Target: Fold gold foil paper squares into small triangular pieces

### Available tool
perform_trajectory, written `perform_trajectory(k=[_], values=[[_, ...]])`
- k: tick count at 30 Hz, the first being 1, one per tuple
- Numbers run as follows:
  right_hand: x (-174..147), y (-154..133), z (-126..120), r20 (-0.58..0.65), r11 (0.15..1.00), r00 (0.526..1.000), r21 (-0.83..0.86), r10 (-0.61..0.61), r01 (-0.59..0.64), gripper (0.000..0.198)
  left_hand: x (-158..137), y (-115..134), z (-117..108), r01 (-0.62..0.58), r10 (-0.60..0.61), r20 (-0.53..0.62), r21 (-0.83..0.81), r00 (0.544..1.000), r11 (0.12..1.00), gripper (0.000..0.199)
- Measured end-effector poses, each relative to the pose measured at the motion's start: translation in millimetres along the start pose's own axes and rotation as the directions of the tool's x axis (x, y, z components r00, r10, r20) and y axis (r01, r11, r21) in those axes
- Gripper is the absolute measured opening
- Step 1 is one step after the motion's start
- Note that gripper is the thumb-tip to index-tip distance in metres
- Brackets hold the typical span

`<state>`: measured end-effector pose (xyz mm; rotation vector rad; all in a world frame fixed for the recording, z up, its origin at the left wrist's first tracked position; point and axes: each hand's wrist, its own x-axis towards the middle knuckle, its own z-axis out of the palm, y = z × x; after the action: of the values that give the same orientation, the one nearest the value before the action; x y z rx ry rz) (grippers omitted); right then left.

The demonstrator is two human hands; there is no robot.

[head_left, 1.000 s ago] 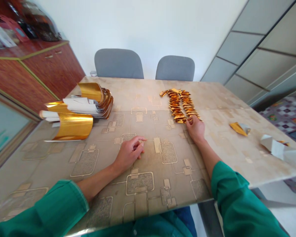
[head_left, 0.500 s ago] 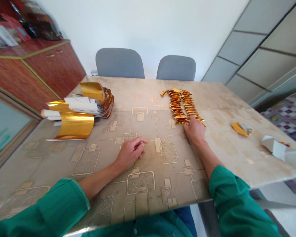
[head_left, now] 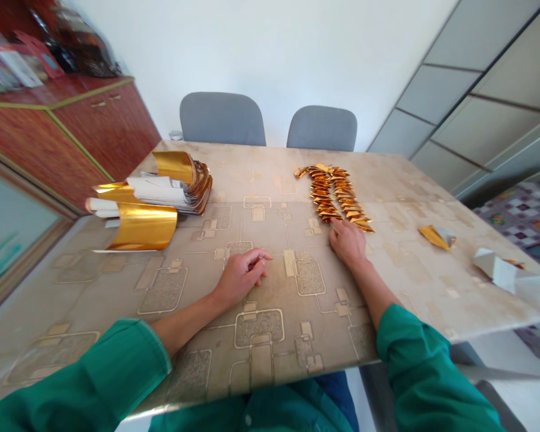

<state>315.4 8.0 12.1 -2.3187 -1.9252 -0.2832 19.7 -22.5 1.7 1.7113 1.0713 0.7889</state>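
My left hand (head_left: pixel 243 275) rests on the table in front of me, its fingers loosely bent and nothing visible in it. At the near end of two rows of folded gold paper pieces (head_left: pixel 326 199) is my right hand (head_left: pixel 348 242). Its index fingertip reaches the last piece of the left row; the other fingers are partly hidden beneath the hand, and I see nothing gripped. The rows stand side by side and join at the far end, where one piece sticks out to the left. A thick stack of gold-faced paper sheets (head_left: pixel 148 225), curled and white-backed, lies at the left.
On the right side of the patterned tablecloth (head_left: pixel 387 288) lie a folded gold paper piece (head_left: pixel 437 237) and a crumpled white sheet (head_left: pixel 499 270). Two grey chairs (head_left: pixel 222 119) stand behind the table, against the wall. A reddish wooden cabinet (head_left: pixel 103 123) is at the far left.
My right hand has shifted slightly left, from between the near ends of the rows to the left row's end. The left hand stays in place. My view has tilted slightly.
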Motion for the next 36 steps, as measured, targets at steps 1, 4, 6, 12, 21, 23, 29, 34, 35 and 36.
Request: perform_trajectory(k=[1, 4, 6, 12, 21, 23, 29, 34, 35, 36], values=[[0, 0, 0, 0.002, 1.000, 1.000, -0.002, -0.002, 0.002, 0.033, 0, 0, 0, 0.000, 0.000, -0.001, 0.000, 1.000, 1.000, 0.027], [-2, 0, -1, 0.005, 1.000, 1.000, -0.005, -0.010, 0.010, 0.032, 0, 1, 0, 0.001, -0.001, 0.000, 0.000, 1.000, 1.000, 0.026], [-3, 1, -2, 0.004, 1.000, 1.000, -0.010, -0.015, 0.015, 0.030, 0, 2, 0, 0.000, 0.000, -0.001, -0.001, 1.000, 1.000, 0.025], [-3, 1, -4, -0.012, 0.999, 0.999, -0.002, -0.045, 0.045, 0.025, 1, 1, 0, -0.003, 0.003, 0.003, -0.011, 1.000, 1.000, 0.025], [-5, 4, 2, -0.112, 0.992, 0.993, 0.114, -0.043, 0.056, 0.029, 3, -3, -3, -0.075, 0.076, -0.013, 0.047, 0.997, 0.996, 0.027], [-8, 5, 3, -0.143, 0.985, 0.989, 0.161, -0.044, 0.067, 0.027, 9, -2, -17, -0.179, 0.188, -0.021, 0.225, 0.982, 0.958, 0.026], [-12, 10, 10, -0.186, 0.952, 0.981, 0.286, -0.057, 0.109, 0.028, 25, -5, -113, -0.105, 0.313, -0.189, 0.682, 0.931, 0.724, 0.026], [-9, 8, 15, -0.171, 0.928, 0.984, 0.358, -0.043, 0.102, 0.029, 36, 3, -199, 0.058, 0.427, -0.348, 0.827, 0.835, 0.560, 0.031], [-9, 7, 16, -0.170, 0.920, 0.984, 0.376, -0.052, 0.113, 0.029, 42, 7, -212, 0.076, 0.443, -0.362, 0.837, 0.820, 0.542, 0.034], [-9, 5, 17, -0.171, 0.910, 0.983, 0.395, -0.064, 0.128, 0.030, 51, 10, -224, 0.083, 0.438, -0.352, 0.848, 0.827, 0.524, 0.037]])
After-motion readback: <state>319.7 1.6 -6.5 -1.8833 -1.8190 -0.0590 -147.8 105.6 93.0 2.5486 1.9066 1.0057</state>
